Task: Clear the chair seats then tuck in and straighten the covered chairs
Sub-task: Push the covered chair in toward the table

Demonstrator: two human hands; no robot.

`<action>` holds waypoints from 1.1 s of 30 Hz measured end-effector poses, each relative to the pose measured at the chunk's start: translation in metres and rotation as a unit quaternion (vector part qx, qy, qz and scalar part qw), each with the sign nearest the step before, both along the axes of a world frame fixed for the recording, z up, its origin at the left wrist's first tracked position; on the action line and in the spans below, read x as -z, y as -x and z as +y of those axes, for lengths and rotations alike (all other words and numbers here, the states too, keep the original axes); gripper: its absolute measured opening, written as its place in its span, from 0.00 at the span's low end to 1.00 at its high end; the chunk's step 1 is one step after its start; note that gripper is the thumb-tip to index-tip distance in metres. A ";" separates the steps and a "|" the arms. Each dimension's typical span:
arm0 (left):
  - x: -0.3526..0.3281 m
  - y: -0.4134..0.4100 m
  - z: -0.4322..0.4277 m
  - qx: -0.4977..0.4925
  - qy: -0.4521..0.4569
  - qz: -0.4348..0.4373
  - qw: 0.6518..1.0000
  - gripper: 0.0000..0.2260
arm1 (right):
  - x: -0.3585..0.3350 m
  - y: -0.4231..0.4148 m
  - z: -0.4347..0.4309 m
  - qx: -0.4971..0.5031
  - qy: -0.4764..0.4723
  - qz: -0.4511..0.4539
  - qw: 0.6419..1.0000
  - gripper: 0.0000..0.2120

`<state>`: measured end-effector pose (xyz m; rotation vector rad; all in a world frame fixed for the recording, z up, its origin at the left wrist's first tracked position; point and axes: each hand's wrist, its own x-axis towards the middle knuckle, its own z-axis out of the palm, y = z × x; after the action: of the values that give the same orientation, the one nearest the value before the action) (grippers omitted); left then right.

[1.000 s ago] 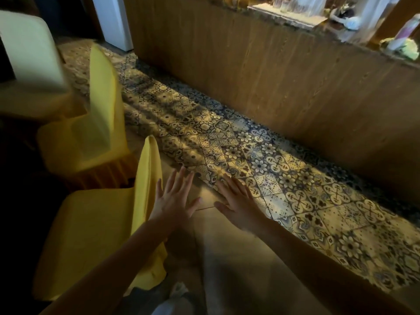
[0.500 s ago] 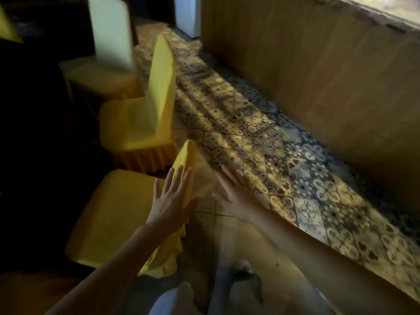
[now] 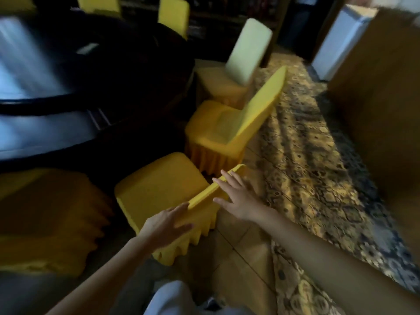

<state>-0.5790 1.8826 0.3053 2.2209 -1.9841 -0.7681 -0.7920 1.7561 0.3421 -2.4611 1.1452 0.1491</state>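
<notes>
Yellow-covered chairs stand round a dark table (image 3: 102,92), which fills 10 to 11 o'clock. At 9 o'clock a dim left chair (image 3: 45,219) sits close to it. Dead centre is the near chair (image 3: 159,194), its seat toward the table with nothing visible lying on it, its back (image 3: 213,189) slanting toward 1 o'clock. The left hand (image 3: 167,225) lies flat against the near end of that back, fingers straight and gripping nothing. The right hand (image 3: 238,198) rests on the back's far part, fingers spread and loose, also clasping nothing. At 12 to 1 o'clock the next chair (image 3: 218,130) stands at an angle, and beyond it is a pale chair (image 3: 247,51). Tiled floor (image 3: 306,155) runs along 3 o'clock beside a wooden panel (image 3: 375,110). A push high on the back with flat palms could tip the near chair or ruck its fabric, and the skirt (image 3: 179,248) may snag under a leg. No brand, label or writing can be read; motion blur smears the frame.
</notes>
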 end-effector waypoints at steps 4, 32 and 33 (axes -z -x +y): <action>0.006 0.009 0.010 -0.078 0.044 -0.036 0.995 0.29 | 0.011 0.003 -0.010 -0.055 -0.004 0.044 0.997 0.27; 0.015 -0.048 -0.050 -0.189 0.095 -0.127 0.969 0.35 | 0.042 -0.074 -0.124 -0.132 -0.001 0.031 0.991 0.35; 0.014 -0.054 -0.057 -0.198 0.081 -0.115 0.970 0.36 | 0.042 -0.081 -0.132 -0.131 -0.005 0.030 0.991 0.33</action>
<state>-0.5251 1.8260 0.2914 2.5769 -1.5270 -0.3018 -0.7105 1.6242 0.2997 -2.6056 0.8366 0.3071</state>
